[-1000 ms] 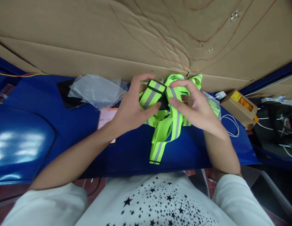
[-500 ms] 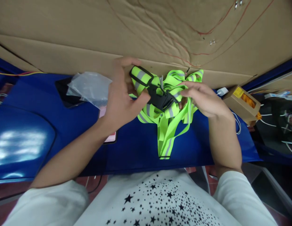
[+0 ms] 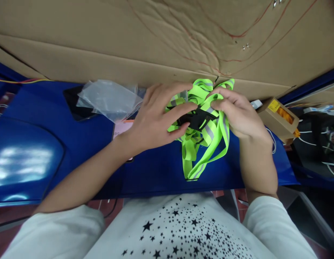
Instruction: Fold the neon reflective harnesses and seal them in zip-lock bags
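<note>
A tangle of neon yellow-green webbing strap [image 3: 210, 135] with grey reflective stripes lies bunched up in front of me. A black plastic side-release buckle [image 3: 197, 119] is attached to it. My left hand [image 3: 158, 118] reaches over the buckle from the left, fingers spread and thumb below it; part of the buckle is hidden under the fingers. On the right, the thumb and forefinger of my right hand [image 3: 241, 111] pinch a strap just beside the buckle. A strap loop hangs toward the front edge of the blue surface [image 3: 156, 176].
Clear plastic bags [image 3: 107, 100] partly cover a dark flat object [image 3: 72, 102] at left. A lit phone [image 3: 120, 127] lies partly under my left arm. Brown cardboard [image 3: 102, 32] stands behind, with red wires. A small box [image 3: 277, 118] sits at right near white cables.
My left hand has moved right, from the strap end and black slider onto the buckle, its fingers spreading. The buckle has shifted slightly right. My right hand still pinches the strap.
</note>
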`<state>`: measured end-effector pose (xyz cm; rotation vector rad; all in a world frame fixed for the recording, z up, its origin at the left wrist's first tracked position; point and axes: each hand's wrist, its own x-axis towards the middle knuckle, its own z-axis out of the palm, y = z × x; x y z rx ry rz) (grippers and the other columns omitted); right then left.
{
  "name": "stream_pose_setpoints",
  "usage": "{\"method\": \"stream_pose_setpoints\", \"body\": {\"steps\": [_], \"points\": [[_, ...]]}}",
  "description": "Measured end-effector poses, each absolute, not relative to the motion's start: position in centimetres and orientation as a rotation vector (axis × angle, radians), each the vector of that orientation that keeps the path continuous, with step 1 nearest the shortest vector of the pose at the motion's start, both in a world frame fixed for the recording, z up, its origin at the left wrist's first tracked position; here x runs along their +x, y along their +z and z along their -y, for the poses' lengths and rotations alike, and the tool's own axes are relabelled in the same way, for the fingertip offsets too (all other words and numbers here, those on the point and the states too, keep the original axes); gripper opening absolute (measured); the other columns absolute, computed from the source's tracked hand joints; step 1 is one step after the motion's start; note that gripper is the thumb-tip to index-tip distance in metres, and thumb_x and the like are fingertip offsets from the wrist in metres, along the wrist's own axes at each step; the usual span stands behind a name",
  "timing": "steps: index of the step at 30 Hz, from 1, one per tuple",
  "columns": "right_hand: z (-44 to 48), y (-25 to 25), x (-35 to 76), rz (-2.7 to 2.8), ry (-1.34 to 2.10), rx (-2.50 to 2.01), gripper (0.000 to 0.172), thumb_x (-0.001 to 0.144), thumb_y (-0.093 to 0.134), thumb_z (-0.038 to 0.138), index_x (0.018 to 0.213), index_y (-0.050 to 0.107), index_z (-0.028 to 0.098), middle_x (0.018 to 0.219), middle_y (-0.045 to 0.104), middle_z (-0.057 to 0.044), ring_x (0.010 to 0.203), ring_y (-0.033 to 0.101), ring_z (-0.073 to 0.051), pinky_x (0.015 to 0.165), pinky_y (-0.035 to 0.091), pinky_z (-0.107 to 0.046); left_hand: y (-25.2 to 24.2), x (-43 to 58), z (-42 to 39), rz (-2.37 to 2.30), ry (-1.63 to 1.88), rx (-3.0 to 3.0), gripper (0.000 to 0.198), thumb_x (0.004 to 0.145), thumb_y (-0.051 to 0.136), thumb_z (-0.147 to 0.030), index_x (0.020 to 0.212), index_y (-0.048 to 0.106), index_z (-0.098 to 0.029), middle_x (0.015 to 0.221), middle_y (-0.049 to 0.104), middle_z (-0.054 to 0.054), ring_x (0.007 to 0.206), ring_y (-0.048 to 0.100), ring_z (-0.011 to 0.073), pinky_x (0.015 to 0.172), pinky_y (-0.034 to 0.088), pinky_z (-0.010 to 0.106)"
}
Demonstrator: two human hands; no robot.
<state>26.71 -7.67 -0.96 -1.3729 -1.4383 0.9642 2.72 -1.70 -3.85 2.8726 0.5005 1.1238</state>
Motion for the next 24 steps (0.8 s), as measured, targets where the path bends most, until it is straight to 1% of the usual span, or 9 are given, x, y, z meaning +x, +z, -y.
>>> {"method": "stream_pose_setpoints", "body": {"steps": [3,7,10,14,16,17,20,22,24], "points": [[7.1,-1.5,26.2,1.208,1.160,-1.329,0.010,0.079,0.069,0.030,0.083,0.064,0.023,0.075,0.058,0.004,0.065,0.053,-0.012,0.063,0.045,-0.025,-4.2,2.8,1.7,-0.550,1.110,2.860,0.038,0.092,0.070,-0.035,0.129,0.062,-0.032,0.152,0.055,0.010,0.141,0.054,0.0349,0.116,0.042,0.060],[6.6,-1.6,25.5,0.987,1.192,-1.377,0.023,0.070,0.072,0.032,0.090,0.064,0.025,0.079,0.062,0.003,0.079,0.062,-0.017,0.075,0.051,-0.030,-4.5,2.7,1.3,-0.519,1.047,2.823,0.041,0.093,0.069,-0.040,0.132,0.061,-0.030,0.150,0.056,0.010,0.140,0.054,0.0363,0.118,0.040,0.062],[6.5,-1.7,25.3,0.951,1.180,-1.381,0.024,0.071,0.070,0.034,0.092,0.062,0.026,0.080,0.061,0.003,0.083,0.064,-0.019,0.080,0.054,-0.034,-4.6,2.6,1.2,-0.517,1.040,2.825,0.039,0.093,0.070,-0.041,0.130,0.061,-0.030,0.151,0.055,0.010,0.142,0.052,0.0368,0.119,0.037,0.062],[6.5,-1.9,25.6,1.069,1.185,-1.402,0.017,0.078,0.068,0.038,0.087,0.061,0.025,0.083,0.063,0.002,0.088,0.067,-0.021,0.086,0.057,-0.038,-4.6,2.6,1.3,-0.529,1.019,2.871,0.034,0.094,0.068,-0.038,0.126,0.063,-0.027,0.149,0.058,0.011,0.138,0.056,0.0357,0.117,0.039,0.060],[7.0,-1.4,25.8,1.282,0.967,-1.452,0.014,0.087,0.064,0.037,0.094,0.065,0.026,0.096,0.068,0.000,0.101,0.068,-0.022,0.096,0.055,-0.040,-4.7,2.7,1.4,-0.566,1.017,2.866,0.029,0.093,0.069,-0.034,0.120,0.064,-0.025,0.148,0.059,0.012,0.134,0.059,0.0348,0.114,0.042,0.058],[7.5,-1.1,25.8,1.430,0.754,-1.472,0.016,0.092,0.063,0.037,0.103,0.067,0.026,0.109,0.069,-0.002,0.112,0.066,-0.024,0.102,0.053,-0.041,-4.8,2.8,1.4,-0.591,1.016,2.846,0.028,0.092,0.071,-0.033,0.117,0.065,-0.024,0.147,0.060,0.012,0.133,0.060,0.0345,0.112,0.044,0.058],[9.3,0.2,25.4,1.923,0.078,-1.482,0.040,0.099,0.063,0.038,0.137,0.059,0.026,0.150,0.054,-0.011,0.146,0.047,-0.028,0.121,0.039,-0.047,-5.2,3.2,1.3,-0.621,1.007,2.703,0.023,0.087,0.075,-0.032,0.107,0.067,-0.024,0.141,0.063,0.012,0.129,0.063,0.0329,0.109,0.048,0.054],[10.2,0.4,24.8,2.241,-0.103,-1.479,0.057,0.098,0.066,0.037,0.150,0.050,0.023,0.161,0.045,-0.016,0.153,0.038,-0.032,0.126,0.030,-0.054,-5.5,3.4,1.1,-0.576,1.008,2.548,0.021,0.083,0.077,-0.035,0.098,0.068,-0.023,0.135,0.065,0.012,0.126,0.064,0.0307,0.105,0.053,0.050],[10.5,0.1,24.3,2.451,-0.095,-1.487,0.060,0.098,0.066,0.029,0.154,0.047,0.022,0.157,0.051,-0.016,0.149,0.045,-0.034,0.125,0.028,-0.059,-5.7,3.5,0.7,-0.553,0.997,2.385,0.020,0.081,0.079,-0.036,0.092,0.070,-0.023,0.127,0.066,0.012,0.118,0.067,0.0279,0.101,0.055,0.047]]}}
